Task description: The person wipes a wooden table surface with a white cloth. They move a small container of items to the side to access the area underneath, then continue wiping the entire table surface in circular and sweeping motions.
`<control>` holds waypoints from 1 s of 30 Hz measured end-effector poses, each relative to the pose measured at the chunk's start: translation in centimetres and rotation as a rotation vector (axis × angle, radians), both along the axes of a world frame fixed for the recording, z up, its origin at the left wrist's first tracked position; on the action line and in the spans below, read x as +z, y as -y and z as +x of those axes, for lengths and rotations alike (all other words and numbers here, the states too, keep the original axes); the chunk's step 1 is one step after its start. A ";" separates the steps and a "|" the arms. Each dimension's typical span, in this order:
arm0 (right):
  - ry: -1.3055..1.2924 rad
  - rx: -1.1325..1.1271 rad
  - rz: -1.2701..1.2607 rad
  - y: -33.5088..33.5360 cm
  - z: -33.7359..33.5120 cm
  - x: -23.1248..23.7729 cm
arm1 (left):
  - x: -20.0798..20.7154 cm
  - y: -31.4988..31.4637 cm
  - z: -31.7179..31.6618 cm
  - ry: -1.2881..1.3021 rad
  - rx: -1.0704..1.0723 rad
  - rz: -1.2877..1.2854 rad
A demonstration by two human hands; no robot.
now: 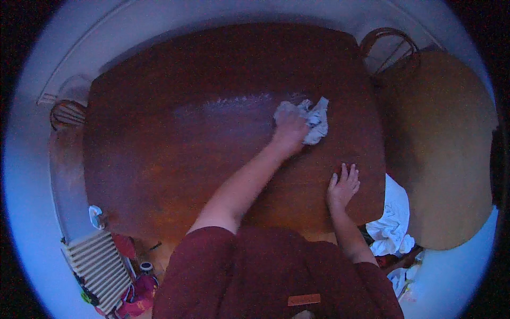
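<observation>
Clamping the grip of left hand (290, 134) on crumpled cloth (319, 123), resting right hand (345, 187) spread on worktop (159, 154), at risk of leaving pale streak (237, 102) through uneven pressing

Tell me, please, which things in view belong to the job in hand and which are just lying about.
In use:
crumpled pale cloth, under the left hand
dark table with whitish streaks, right hand resting on it

Just around:
crumpled white material by the table's right edge
brown rounded board, at right
wooden chair back, far right corner
</observation>
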State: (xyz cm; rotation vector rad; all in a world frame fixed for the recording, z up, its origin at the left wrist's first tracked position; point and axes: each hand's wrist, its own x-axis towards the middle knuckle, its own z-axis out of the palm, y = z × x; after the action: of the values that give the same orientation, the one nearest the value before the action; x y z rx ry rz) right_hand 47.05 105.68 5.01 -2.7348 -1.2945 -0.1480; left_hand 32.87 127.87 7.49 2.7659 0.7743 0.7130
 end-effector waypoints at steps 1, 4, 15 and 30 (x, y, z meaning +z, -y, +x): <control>-0.009 -0.009 -0.005 0.2 -0.1 -0.1 | 0.4 -0.7 -2.8 -0.007 0.049 0.002; 0.032 0.025 0.033 0.4 -0.6 0.2 | -0.4 -3.6 -14.0 -0.172 0.352 -0.064; 0.034 -0.001 -0.052 0.0 -0.2 0.5 | 3.1 -0.3 -5.6 -0.545 0.382 -0.295; 0.105 0.028 -0.028 0.1 -0.3 -0.7 | 1.5 -2.5 -21.0 -0.084 0.970 -0.056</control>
State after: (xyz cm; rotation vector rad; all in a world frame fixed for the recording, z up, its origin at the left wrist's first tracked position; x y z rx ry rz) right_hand 46.77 105.59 4.32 -2.7643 -1.3706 -0.2767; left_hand 11.89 130.38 8.97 2.2488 2.1405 0.6662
